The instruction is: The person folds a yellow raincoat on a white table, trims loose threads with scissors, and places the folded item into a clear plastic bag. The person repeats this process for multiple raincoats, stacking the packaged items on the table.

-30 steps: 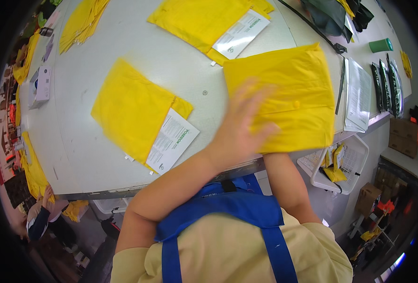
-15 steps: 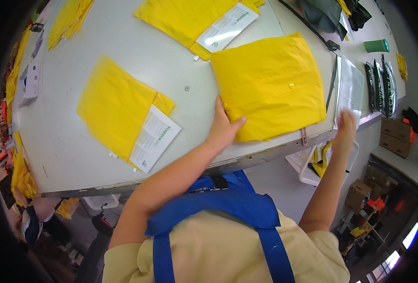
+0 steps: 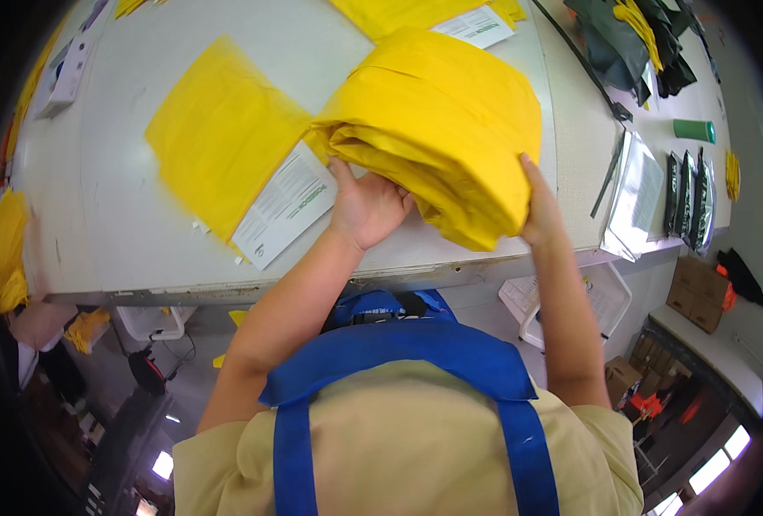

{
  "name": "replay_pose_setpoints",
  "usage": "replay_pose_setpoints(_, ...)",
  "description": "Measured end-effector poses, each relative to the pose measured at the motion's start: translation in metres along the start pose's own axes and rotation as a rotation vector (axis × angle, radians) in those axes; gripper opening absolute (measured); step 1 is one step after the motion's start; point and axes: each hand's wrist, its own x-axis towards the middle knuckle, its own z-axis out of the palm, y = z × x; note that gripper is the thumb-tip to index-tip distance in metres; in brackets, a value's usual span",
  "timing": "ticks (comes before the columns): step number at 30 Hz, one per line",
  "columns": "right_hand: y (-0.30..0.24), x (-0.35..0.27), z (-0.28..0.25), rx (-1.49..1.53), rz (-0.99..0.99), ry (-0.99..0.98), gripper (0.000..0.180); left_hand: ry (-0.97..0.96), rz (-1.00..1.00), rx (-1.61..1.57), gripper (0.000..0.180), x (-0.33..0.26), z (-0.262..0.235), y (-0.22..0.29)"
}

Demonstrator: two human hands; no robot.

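Note:
A thick folded yellow bundle of fabric (image 3: 437, 129) is tilted up off the white table (image 3: 98, 215) near its front edge. My left hand (image 3: 366, 205) grips the bundle's lower left side, fingers under the folds. My right hand (image 3: 539, 206) holds its right edge, thumb against the side. A flat yellow piece (image 3: 222, 142) with a white printed sheet (image 3: 285, 206) on it lies on the table just left of my left hand.
More yellow pieces with a white sheet (image 3: 485, 24) lie at the back. A clear sleeve with paper (image 3: 635, 202), dark packets (image 3: 687, 206) and a green tube (image 3: 694, 130) sit at the right. A white basket (image 3: 588, 301) stands below the table edge. Yellow fabric (image 3: 3, 249) hangs at the left.
My right hand came up from below the table edge and took the bundle's right side. The bundle, flat before, is now lifted and tilted between both hands.

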Motion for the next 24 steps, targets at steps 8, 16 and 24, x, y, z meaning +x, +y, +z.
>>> replay_pose_setpoints(8,0.061,-0.017,0.045,0.158,-0.018,-0.097,0.053,-0.034,0.057,0.145,0.106,-0.032,-0.021,0.017)
replay_pose_setpoints(16,0.114,-0.039,0.074,-0.018,-0.2,0.093,0.055,-0.043,0.045,0.23,0.084,-0.059,-0.035,-0.018)
replay_pose_setpoints(24,0.015,-0.005,0.038,-1.09,-0.848,0.274,0.098,0.188,0.129,0.389,0.059,-0.066,-0.044,-0.007)
